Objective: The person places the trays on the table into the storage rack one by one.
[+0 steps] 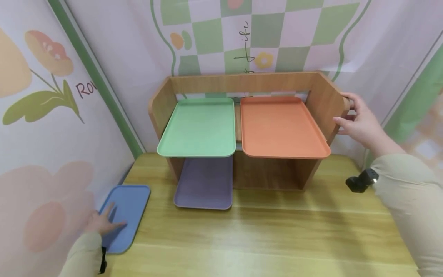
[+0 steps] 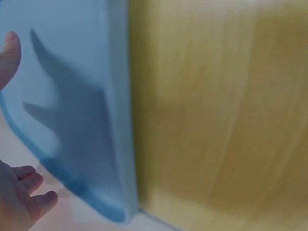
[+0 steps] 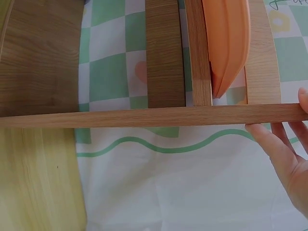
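Observation:
A blue tray (image 1: 129, 204) lies flat at the table's front left corner. My left hand (image 1: 102, 225) is spread over its near part with straight fingers. In the left wrist view the fingers (image 2: 19, 197) cast a shadow on the blue tray (image 2: 72, 72). A wooden shelf (image 1: 242, 82) stands at the back, with a green tray (image 1: 199, 129) and an orange tray (image 1: 280, 127) on top. My right hand (image 1: 356, 121) holds the shelf's right side panel. Its thumb is on one side of the panel edge (image 3: 144, 116) and its fingers (image 3: 284, 159) are on the other.
A purple tray (image 1: 205, 184) lies on the table (image 1: 259, 238) under the green one and sticks out of the shelf's lower left bay. Patterned cloth walls close in the left, back and right sides. The orange tray (image 3: 226, 43) overhangs the shelf front.

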A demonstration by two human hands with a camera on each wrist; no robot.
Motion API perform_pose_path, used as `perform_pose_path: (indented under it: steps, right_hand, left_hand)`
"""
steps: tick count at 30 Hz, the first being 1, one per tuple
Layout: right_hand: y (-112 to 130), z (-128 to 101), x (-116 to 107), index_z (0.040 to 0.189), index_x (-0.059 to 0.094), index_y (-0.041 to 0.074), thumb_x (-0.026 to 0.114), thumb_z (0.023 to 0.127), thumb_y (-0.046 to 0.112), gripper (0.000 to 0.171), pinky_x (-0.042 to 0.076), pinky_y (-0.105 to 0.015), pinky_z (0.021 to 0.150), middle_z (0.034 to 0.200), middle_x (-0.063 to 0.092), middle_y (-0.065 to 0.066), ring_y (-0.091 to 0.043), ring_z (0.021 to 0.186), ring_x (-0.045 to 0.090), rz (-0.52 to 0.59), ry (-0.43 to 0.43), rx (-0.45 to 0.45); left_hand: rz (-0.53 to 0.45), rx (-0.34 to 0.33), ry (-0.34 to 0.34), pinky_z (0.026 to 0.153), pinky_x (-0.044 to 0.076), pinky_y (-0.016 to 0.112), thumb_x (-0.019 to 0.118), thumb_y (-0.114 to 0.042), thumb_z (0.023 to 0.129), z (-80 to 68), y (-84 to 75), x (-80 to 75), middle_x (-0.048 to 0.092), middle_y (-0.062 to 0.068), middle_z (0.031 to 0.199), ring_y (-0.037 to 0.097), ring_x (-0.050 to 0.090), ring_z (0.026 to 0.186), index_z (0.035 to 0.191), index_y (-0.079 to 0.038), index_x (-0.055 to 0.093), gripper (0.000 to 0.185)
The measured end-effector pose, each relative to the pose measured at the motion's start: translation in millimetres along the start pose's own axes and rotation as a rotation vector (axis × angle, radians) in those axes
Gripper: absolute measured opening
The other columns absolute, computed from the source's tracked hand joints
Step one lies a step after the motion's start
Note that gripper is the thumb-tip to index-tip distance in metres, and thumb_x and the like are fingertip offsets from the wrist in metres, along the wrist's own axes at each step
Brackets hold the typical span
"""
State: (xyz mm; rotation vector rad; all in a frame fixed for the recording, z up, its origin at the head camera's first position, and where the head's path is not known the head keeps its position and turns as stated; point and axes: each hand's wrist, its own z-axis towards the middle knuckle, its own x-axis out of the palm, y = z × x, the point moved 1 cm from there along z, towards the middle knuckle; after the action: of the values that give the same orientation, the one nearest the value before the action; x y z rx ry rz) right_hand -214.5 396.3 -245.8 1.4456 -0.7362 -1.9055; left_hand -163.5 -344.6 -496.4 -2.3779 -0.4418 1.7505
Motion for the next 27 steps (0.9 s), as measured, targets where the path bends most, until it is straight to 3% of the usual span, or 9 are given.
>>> perform_pose_path:
  steps: [6,27]
  right_hand:
    - [-1.4,-1.4,1.9,0.15,0.016,0.032,0.053,0.095,0.011,0.07,0.057,-0.019,0.059,0.113,0.036,-0.004,0.012,0.08,0.046,-0.006,0.008,0.005]
    - [0.6,-2.2,0.7,0.15,0.015,0.031,0.053,0.095,0.013,0.07,0.057,-0.018,0.059,0.113,0.037,-0.004,0.011,0.082,0.045,-0.026,-0.013,0.003]
  left_hand:
    - [0.05,-0.032,-0.008,0.089,0.03,0.079,0.064,-0.072,0.069,-2.3,3.9,11.5,0.012,0.058,0.126,0.074,0.017,0.117,0.146,-0.003,0.02,0.113]
    - [0.059,-0.018,-0.047,0.086,0.036,0.075,0.067,-0.071,0.068,-1.8,-4.9,12.4,0.02,0.054,0.122,0.07,0.025,0.113,0.142,-0.002,0.029,0.108]
